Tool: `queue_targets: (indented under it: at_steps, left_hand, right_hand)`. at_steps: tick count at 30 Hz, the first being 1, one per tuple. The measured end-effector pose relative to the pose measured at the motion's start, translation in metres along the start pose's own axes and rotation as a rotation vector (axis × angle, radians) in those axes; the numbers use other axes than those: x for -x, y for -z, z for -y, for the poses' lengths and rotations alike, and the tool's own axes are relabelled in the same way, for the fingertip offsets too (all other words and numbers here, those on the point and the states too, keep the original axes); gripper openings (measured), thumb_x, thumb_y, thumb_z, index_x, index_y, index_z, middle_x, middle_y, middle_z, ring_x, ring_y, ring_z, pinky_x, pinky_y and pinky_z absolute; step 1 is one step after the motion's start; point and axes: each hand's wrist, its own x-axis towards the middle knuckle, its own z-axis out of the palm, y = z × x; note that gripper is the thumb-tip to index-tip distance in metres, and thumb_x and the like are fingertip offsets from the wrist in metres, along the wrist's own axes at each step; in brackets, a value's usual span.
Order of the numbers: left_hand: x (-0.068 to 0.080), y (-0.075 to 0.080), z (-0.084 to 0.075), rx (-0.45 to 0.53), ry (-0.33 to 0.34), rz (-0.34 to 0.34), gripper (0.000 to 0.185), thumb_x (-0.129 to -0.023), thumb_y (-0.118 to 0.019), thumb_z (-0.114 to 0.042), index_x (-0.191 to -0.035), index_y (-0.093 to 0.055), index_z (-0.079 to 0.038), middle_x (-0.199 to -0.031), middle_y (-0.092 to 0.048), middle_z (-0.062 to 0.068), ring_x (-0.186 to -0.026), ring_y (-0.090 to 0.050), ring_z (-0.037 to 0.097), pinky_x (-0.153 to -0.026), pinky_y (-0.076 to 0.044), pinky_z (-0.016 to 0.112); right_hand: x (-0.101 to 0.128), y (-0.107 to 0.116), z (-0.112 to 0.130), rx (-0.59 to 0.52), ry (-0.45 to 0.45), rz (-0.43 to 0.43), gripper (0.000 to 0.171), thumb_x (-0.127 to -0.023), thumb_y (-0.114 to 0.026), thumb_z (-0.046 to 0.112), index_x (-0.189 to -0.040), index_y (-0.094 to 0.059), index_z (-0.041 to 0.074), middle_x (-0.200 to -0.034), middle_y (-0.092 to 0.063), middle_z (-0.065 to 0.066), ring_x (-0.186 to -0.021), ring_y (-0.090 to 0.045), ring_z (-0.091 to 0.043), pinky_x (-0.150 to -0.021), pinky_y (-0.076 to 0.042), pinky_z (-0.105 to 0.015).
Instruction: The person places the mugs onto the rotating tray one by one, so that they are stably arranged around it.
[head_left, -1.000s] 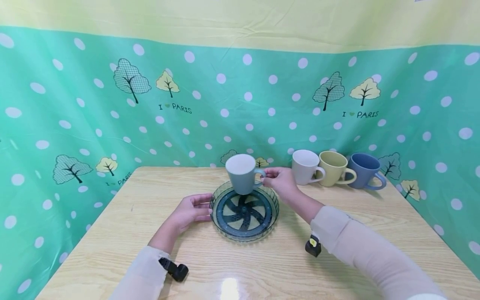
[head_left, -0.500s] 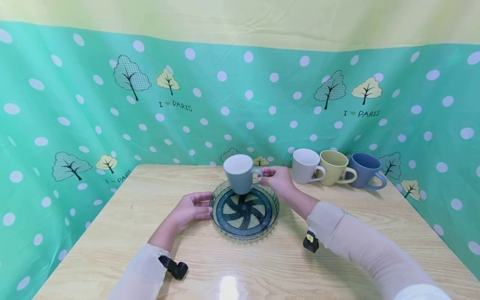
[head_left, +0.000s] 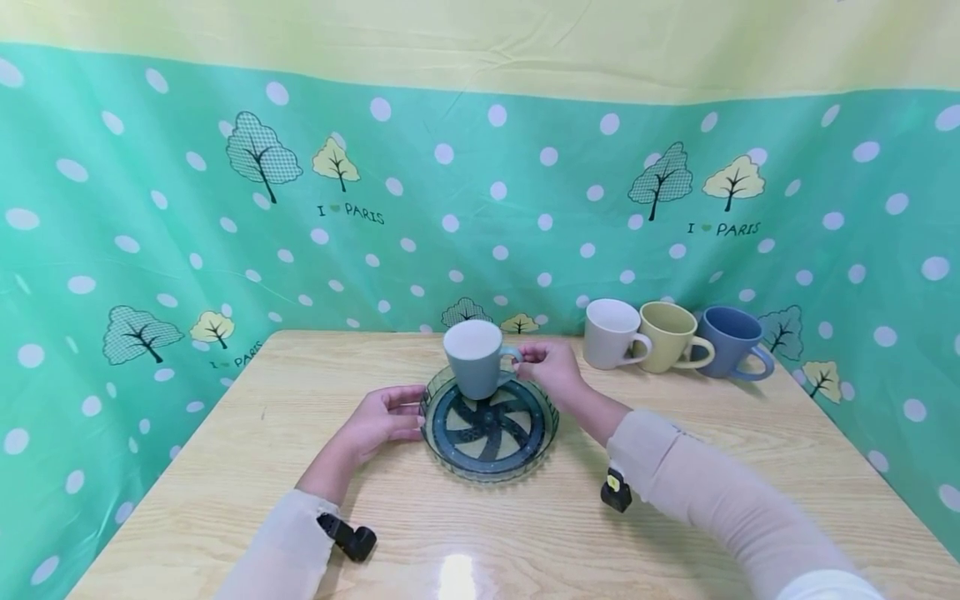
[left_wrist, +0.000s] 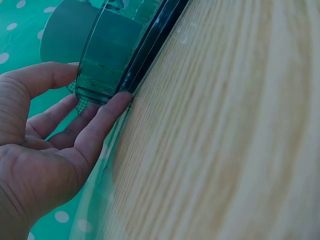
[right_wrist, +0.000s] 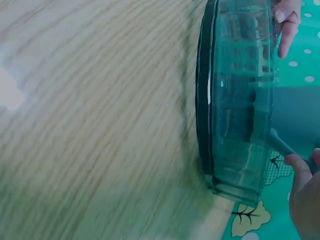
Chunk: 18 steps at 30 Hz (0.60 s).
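Note:
A pale grey-blue mug [head_left: 474, 367] is upright over the back part of a round, clear green tray [head_left: 491, 475] with a dark swirl-patterned base. My right hand [head_left: 555, 371] pinches the mug's handle from the right. In the right wrist view, the mug [right_wrist: 297, 117] shows past the tray's wall; whether its bottom touches the base cannot be made out. At the tray's left side, my left hand [head_left: 382, 425] rests its fairly straight fingertips against the outer wall. The left wrist view has one fingertip [left_wrist: 125, 97] low by the base and another digit at the rim.
White [head_left: 611, 333], yellow [head_left: 667, 337] and dark blue [head_left: 727, 342] mugs stand in a row at the back right of the wooden table [head_left: 420, 533], handles to the right. A green dotted curtain [head_left: 420, 183] hangs behind and beside the table.
The grey-blue mug has moved down and slightly left in the head view, with my right hand following on its handle. My left hand and the tray have stayed in place.

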Motion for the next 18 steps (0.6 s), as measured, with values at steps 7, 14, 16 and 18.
queue_targets:
  at_steps: [7, 14, 16, 18]
  left_hand:
    - [0.001, 0.000, -0.001, -0.001, 0.001, -0.003, 0.063, -0.084, -0.063, 0.011, -0.142, -0.041, 0.006, -0.143, -0.042, 0.026, -0.119, -0.053, 0.036, -0.088, -0.057, 0.041]
    - [0.001, 0.000, 0.001, 0.003, -0.005, 0.000, 0.063, -0.083, -0.064, 0.011, -0.142, -0.041, 0.006, -0.142, -0.043, 0.027, -0.117, -0.054, 0.035, -0.088, -0.056, 0.042]
    - [0.001, 0.000, 0.001, 0.004, -0.007, 0.003, 0.063, -0.084, -0.064, 0.011, -0.142, -0.041, 0.006, -0.142, -0.043, 0.027, -0.117, -0.054, 0.035, -0.088, -0.056, 0.042]
    - [0.002, 0.000, 0.002, 0.003, -0.011, 0.002, 0.063, -0.084, -0.063, 0.012, -0.142, -0.041, 0.006, -0.142, -0.043, 0.027, -0.116, -0.055, 0.034, -0.088, -0.056, 0.042]
  right_hand:
    - [-0.002, 0.004, -0.004, -0.028, 0.000, 0.016, 0.026, -0.085, -0.065, -0.013, -0.111, -0.065, -0.010, -0.098, -0.069, -0.018, -0.082, -0.067, -0.016, -0.075, -0.059, -0.027]
    - [-0.008, 0.008, -0.010, -0.053, 0.007, 0.014, 0.024, -0.083, -0.068, -0.014, -0.106, -0.066, -0.009, -0.093, -0.069, -0.014, -0.080, -0.067, -0.016, -0.076, -0.060, -0.028]
    - [-0.010, 0.009, -0.011, -0.060, 0.004, 0.006, 0.023, -0.082, -0.069, -0.014, -0.104, -0.067, -0.008, -0.090, -0.070, -0.012, -0.078, -0.067, -0.015, -0.075, -0.060, -0.028]
    - [-0.012, 0.009, -0.012, -0.073, 0.010, 0.007, 0.023, -0.082, -0.069, -0.015, -0.103, -0.066, -0.009, -0.090, -0.070, -0.013, -0.078, -0.068, -0.016, -0.075, -0.060, -0.030]
